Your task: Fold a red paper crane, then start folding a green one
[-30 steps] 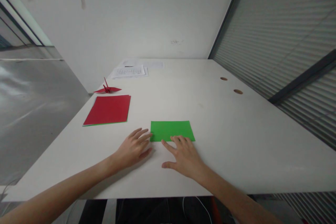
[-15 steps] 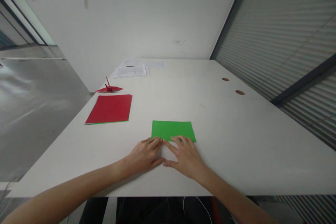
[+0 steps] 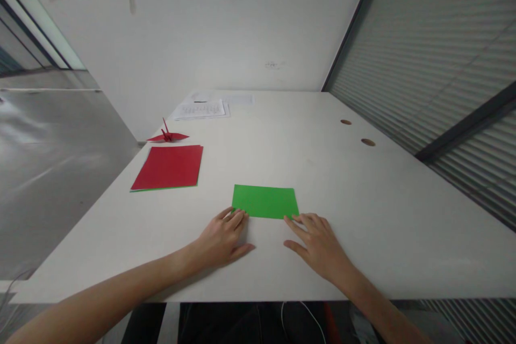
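A green sheet of paper (image 3: 265, 201), a wide rectangle that looks folded in half, lies flat on the white table (image 3: 395, 226) in front of me. The fingertips of my left hand (image 3: 228, 234) press on its near left corner, with the thumb stretched out on the tabletop. At the near right corner rest the fingertips of my right hand (image 3: 316, 239), its fingers spread and its thumb apart. Neither hand grips the paper. My fingers cover parts of both near corners.
Left of the green paper lies a stack of square paper (image 3: 169, 167), red on top with green beneath. Behind it stands a red paper crane (image 3: 168, 136). Printed sheets (image 3: 201, 109) lie at the far left. Two round holes (image 3: 368, 142) pierce the table at the right.
My right hand has slid to the right along the near edge of the green paper, from beside my left hand to the right corner. The left hand has stayed in place.
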{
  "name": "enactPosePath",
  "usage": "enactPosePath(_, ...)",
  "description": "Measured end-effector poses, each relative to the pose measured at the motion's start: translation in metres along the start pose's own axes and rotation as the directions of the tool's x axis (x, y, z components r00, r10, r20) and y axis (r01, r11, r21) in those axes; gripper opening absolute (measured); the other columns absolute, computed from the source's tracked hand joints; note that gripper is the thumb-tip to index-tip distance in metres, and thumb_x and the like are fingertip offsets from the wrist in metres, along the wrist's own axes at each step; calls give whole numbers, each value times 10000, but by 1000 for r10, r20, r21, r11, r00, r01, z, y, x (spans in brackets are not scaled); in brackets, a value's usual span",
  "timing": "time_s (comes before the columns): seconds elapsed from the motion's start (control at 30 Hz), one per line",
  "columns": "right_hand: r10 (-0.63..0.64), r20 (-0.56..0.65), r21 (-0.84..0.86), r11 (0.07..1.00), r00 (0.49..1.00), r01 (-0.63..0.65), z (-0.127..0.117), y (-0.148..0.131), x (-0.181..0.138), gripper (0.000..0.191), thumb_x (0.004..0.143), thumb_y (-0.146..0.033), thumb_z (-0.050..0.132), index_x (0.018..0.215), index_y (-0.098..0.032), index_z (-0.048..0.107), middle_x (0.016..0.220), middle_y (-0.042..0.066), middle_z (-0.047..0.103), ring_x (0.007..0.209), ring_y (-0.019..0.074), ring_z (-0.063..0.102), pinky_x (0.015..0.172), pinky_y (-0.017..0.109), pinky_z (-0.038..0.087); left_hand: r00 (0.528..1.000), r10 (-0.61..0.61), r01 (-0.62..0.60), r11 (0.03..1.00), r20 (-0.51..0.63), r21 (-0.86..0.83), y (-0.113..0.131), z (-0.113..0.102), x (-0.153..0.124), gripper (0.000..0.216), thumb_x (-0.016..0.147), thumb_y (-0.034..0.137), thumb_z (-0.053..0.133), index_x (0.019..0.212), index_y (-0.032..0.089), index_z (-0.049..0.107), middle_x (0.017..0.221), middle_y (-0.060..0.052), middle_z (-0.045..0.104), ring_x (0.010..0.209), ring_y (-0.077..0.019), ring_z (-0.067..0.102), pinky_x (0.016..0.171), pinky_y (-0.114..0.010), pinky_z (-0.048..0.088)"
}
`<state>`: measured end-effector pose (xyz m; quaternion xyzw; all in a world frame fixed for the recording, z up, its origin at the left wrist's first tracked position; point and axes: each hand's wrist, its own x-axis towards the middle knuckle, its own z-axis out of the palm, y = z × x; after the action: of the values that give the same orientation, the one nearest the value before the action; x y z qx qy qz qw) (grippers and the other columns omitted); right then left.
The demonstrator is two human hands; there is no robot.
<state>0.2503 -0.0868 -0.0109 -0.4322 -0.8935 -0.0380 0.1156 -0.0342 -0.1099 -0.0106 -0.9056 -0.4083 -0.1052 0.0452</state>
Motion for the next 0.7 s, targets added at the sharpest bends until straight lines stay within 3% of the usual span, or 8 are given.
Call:
enactPosePath(0.27,22,-43,-45,999,999,-24,-2,11,-16,487,909,-526,483,1245,-196,611,1143,104,664,1083,279,507,905,440,368,998,-53,53,998,36,-23,2,-5,0,549,938,531,379,1286,121,488,1227,-169,585,1143,-280,545,992,-448,391)
enactPosePath(0.5,92,-106,-7,996,990,-93,-10,-5,14,475,890,-565,484,1046,-174,704,1037,126,663,1028,288,512,894,443,365,995,-56,53,998,80,37,11,-6,12,726,871,681,368,1319,119,467,1136,-190,600,1085,-333,538,891,-482,389)
enactPosePath(0.7,-67,-12,68,995,998,67,-4,-40,37,612,869,-635,445,1204,-153,618,1138,130,619,1057,282,491,915,432,375,993,-78,74,996,85,51,15,-6,12,726,868,685,371,1294,109,488,1144,-190,596,1101,-341,530,878,-480,392)
